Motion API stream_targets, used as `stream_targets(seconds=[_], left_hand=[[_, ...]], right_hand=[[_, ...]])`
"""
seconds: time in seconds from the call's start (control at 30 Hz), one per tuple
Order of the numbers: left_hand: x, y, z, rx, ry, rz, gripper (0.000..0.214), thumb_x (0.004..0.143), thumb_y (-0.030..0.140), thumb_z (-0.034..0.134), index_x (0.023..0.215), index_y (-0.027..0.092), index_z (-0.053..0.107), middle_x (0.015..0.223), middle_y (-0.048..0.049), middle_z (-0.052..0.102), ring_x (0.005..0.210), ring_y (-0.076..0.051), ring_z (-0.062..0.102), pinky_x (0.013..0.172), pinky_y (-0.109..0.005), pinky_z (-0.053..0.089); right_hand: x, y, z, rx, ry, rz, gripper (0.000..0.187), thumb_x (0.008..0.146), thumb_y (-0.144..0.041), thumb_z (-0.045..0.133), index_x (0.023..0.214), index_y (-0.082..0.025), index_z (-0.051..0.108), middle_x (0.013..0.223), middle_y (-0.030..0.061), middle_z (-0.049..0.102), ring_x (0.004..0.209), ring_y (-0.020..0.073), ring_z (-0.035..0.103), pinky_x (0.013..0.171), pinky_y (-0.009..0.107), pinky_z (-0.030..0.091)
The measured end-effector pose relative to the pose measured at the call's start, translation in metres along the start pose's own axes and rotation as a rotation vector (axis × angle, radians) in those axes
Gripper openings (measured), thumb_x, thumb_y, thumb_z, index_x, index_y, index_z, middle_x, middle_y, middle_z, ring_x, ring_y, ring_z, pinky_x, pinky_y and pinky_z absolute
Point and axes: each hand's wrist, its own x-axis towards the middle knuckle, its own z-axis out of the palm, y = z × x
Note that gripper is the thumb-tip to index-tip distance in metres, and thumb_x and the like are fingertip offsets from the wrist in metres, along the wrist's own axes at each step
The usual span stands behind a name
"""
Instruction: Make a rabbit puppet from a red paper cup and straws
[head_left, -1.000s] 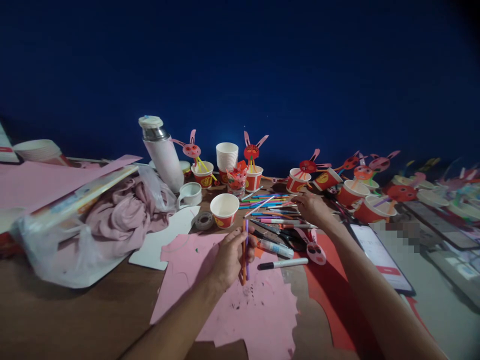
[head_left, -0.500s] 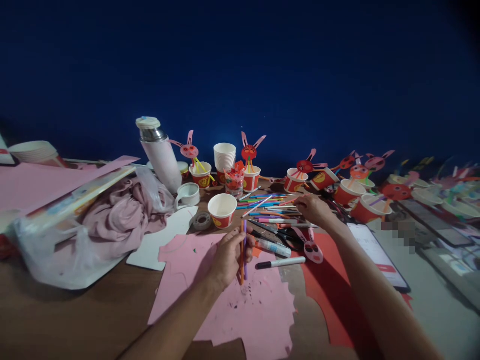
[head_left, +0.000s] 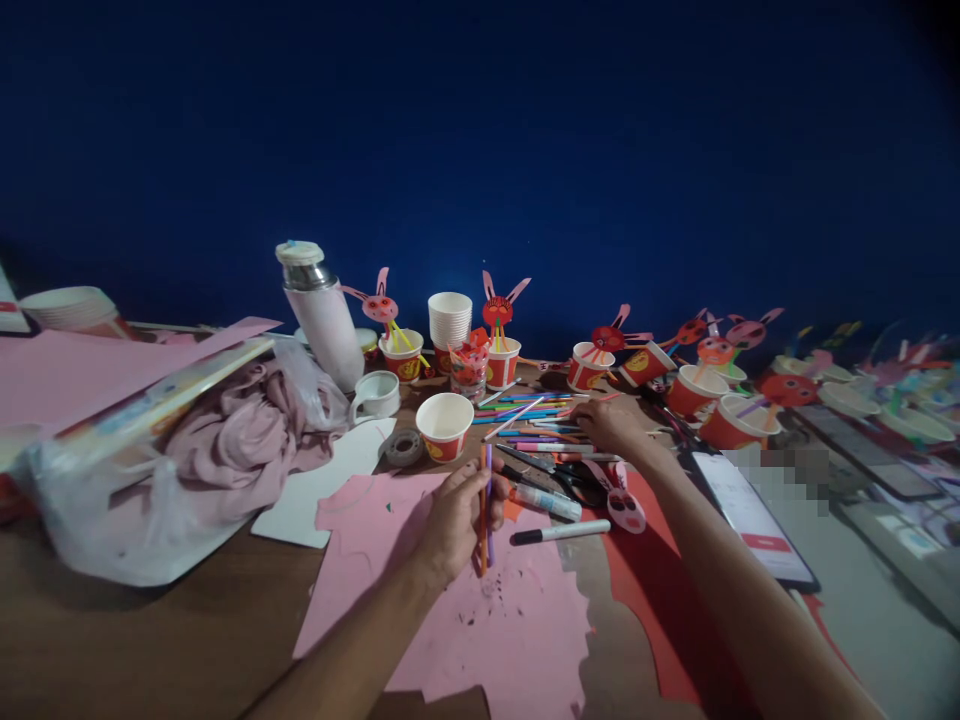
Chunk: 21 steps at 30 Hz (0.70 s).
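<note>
Head view: left hand point(head_left: 454, 515) holds an orange stick point(head_left: 483, 552) and a purple stick point(head_left: 491, 546) above pink paper point(head_left: 517, 650); a loose grip may drop them. Right hand point(head_left: 613, 426), grip not discernible, is at the stick pile point(head_left: 531, 413); raking may scatter it.

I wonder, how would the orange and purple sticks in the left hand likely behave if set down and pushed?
The orange stick and purple stick are probably fairly stiff, since both look straight where they stick out past the left hand. Being slender, they are likely light. They might roll if round, though their cross-section is too small to make out.
</note>
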Motion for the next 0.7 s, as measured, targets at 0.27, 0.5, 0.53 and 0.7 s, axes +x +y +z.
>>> stream_targets(seconds=[0.27, 0.5, 0.53, 0.7], left_hand=[[0.0, 0.002, 0.0, 0.004, 0.001, 0.01, 0.015, 0.07, 0.021, 0.052, 0.083, 0.015, 0.048, 0.056, 0.0021, 0.054, 0.04, -0.005, 0.043, 0.039, -0.017, 0.031], [-0.001, 0.001, 0.0, 0.019, 0.006, 0.031, 0.014, 0.07, 0.021, 0.051, 0.082, 0.015, 0.047, 0.057, 0.002, 0.054, 0.04, -0.005, 0.043, 0.04, -0.017, 0.031], [-0.001, 0.001, 0.0, 0.02, 0.01, 0.033, 0.015, 0.07, 0.022, 0.051, 0.082, 0.015, 0.048, 0.057, 0.0022, 0.054, 0.04, -0.005, 0.043, 0.04, -0.017, 0.03], [0.0, 0.001, -0.002, 0.023, -0.015, 0.036, 0.017, 0.07, 0.024, 0.052, 0.083, 0.015, 0.048, 0.059, 0.0019, 0.054, 0.041, -0.006, 0.043, 0.041, -0.018, 0.031]], right_hand=[[0.002, -0.004, -0.009, -0.009, 0.038, 0.026, 0.029, 0.081, -0.024, 0.038, 0.096, -0.023, 0.063, 0.097, 0.0065, 0.065, 0.085, 0.019, 0.058, 0.065, 0.024, 0.039], [0.022, -0.017, -0.018, -0.012, 0.033, 0.031, 0.03, 0.083, -0.024, 0.038, 0.097, -0.021, 0.063, 0.093, 0.0086, 0.067, 0.082, 0.0199, 0.061, 0.066, 0.024, 0.041], [0.027, -0.019, -0.017, -0.013, 0.035, 0.028, 0.03, 0.083, -0.024, 0.038, 0.098, -0.021, 0.063, 0.094, 0.0088, 0.066, 0.082, 0.0198, 0.061, 0.067, 0.024, 0.041], [0.045, -0.028, -0.009, -0.016, 0.042, 0.009, 0.03, 0.084, -0.025, 0.037, 0.103, -0.022, 0.06, 0.1, 0.0086, 0.065, 0.088, 0.0195, 0.06, 0.07, 0.025, 0.042]])
